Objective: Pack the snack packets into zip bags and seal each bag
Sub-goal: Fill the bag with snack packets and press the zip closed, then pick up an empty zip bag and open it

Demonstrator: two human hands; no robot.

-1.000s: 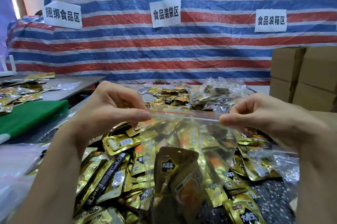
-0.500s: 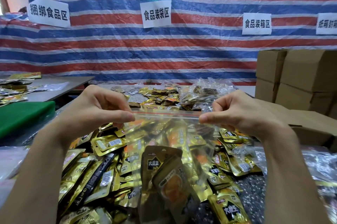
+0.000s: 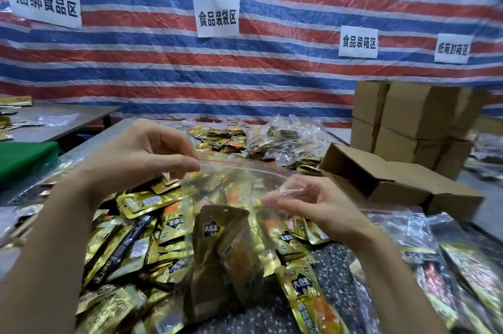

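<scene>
Hanging behind the speckled tabletop [image 3: 334, 257] is a striped tarp [image 3: 272, 75] with paper signs [image 3: 217, 18] — cardboard boxes [image 3: 408, 107] stand at right. Gold snack packets [image 3: 141, 238] heap the surface. Above them a clear zip bag [image 3: 231, 189] holds a brown packet [image 3: 220, 238]. The left hand [image 3: 136, 154] fingers pinch its red-lined top edge; the right hand [image 3: 321, 203] is blurred behind the plastic — I cannot tell its grip.

a clear zip bag [image 3: 231, 192] with a red zip strip hangs tilted, one top corner pinched in the left hand [image 3: 141, 159], the other lower, blurred against the right hand [image 3: 307, 203]. gold snack packets [image 3: 217, 246] stand inside; a loose heap [image 3: 141, 246] lies beneath both hands.
</scene>
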